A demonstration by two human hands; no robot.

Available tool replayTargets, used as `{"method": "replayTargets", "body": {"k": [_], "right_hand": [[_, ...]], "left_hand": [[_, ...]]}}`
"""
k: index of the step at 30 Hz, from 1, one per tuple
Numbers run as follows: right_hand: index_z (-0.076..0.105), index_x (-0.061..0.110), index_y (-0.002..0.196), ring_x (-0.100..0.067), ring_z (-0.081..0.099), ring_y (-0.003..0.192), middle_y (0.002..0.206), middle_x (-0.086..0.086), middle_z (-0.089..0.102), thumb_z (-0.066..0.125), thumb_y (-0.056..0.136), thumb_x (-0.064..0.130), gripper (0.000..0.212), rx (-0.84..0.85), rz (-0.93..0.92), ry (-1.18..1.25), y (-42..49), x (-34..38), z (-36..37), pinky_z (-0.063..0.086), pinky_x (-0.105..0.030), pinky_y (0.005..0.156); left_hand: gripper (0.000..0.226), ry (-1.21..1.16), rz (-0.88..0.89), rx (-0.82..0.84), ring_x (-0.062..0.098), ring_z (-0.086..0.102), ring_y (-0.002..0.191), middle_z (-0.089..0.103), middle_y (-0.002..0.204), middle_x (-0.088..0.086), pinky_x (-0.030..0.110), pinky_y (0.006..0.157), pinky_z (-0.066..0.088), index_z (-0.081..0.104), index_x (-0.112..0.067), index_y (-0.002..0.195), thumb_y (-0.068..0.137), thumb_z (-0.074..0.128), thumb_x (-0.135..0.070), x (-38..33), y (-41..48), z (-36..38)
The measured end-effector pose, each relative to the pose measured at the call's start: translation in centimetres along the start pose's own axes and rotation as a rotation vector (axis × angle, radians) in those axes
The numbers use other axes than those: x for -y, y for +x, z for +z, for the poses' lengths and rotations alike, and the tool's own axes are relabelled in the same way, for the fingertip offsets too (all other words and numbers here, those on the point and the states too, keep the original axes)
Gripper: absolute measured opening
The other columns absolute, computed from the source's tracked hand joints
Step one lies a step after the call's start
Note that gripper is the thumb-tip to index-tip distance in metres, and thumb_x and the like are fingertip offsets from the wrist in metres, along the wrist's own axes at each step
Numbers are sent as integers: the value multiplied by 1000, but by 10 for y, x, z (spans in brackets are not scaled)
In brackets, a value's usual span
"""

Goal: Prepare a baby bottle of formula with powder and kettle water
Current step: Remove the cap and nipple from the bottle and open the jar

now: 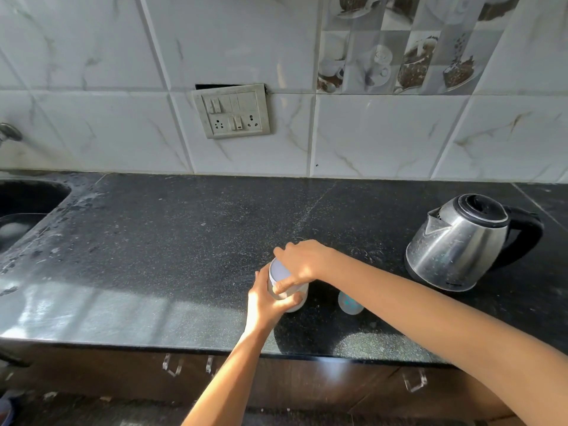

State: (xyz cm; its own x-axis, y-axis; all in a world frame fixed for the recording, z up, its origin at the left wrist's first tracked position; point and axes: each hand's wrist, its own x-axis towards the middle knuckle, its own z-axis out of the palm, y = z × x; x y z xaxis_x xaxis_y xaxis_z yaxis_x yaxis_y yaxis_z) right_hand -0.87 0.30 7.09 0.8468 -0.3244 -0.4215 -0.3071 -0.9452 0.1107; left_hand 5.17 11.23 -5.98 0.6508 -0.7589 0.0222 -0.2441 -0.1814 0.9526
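Just below the middle of the frame I see a small white jar (289, 287), tilted with its pale lid toward the left, sitting on or just above the black speckled counter (184, 241); I cannot tell which. My left hand (267, 299) is wrapped around its body from below, fingers closed on it. My right hand (302, 262) comes in from the lower right and is clamped over the lid end, thumb pressed along the side. Just to the right of the jar, partly hidden under my right forearm, a small clear item with a bluish tint (350, 302) stands on the counter; it is too blurred for me to name it. Further right, at the right edge of the counter, a steel kettle (461, 244) with a black lid and black handle stands with its spout pointing left. Sunlight falls in a bright patch across the counter's lower left. A dark sink (27, 204) is cut into the counter at the left edge. Behind, white marbled wall tiles (384, 133) carry a switch-and-socket plate (232, 110) above centre, and printed coffee-cup tiles (399, 50) fill the upper right. Cabinet fronts with clear handles (172, 365) run below the counter edge.
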Motion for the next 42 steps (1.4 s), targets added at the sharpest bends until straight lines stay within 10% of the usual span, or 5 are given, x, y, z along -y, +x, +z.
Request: {"method": "replayTargets", "body": {"k": [7, 20, 32, 37, 42], "right_hand": [[34, 25, 125, -20, 51, 79, 109, -1, 37, 78, 66, 28, 74, -126, -312, 89, -7, -25, -4, 49, -37, 59], [32, 22, 110, -17, 47, 97, 113, -5, 42, 82, 65, 26, 68, -80, 151, 760, 21, -109, 57, 42, -27, 66], [39, 25, 128, -22, 39, 116, 125, 1, 41, 83, 65, 37, 78, 22, 139, 554, 38, -118, 76, 40, -42, 95], [67, 23, 97, -13, 59, 99, 109, 3, 56, 71, 82, 31, 18, -441, 11, 864, 13, -87, 23, 51, -32, 83], [73, 25, 89, -15, 50, 100, 108, 3, 55, 63, 82, 42, 21, -334, -57, 341, -20, -28, 10, 44, -33, 85]], "left_hand": [[75, -24, 36, 3, 2, 60, 102, 63, 112, -11, 19, 78, 49, 50, -42, 120, 56, 88, -41, -1, -2, -3], [91, -16, 82, -4, -2, 52, 115, 55, 128, -13, 25, 94, 45, 43, -37, 135, 55, 86, -51, -8, -3, -3], [72, -32, 69, -30, 1, 57, 111, 62, 118, -14, 35, 95, 47, 53, -37, 124, 60, 85, -41, -7, -2, -2], [74, -24, 78, -26, 3, 57, 111, 62, 119, -14, 35, 94, 48, 52, -36, 126, 59, 85, -44, -7, -3, -2], [74, -26, 80, -22, 2, 59, 108, 63, 118, -15, 35, 91, 51, 50, -41, 126, 61, 83, -48, -7, -3, -3]]}}
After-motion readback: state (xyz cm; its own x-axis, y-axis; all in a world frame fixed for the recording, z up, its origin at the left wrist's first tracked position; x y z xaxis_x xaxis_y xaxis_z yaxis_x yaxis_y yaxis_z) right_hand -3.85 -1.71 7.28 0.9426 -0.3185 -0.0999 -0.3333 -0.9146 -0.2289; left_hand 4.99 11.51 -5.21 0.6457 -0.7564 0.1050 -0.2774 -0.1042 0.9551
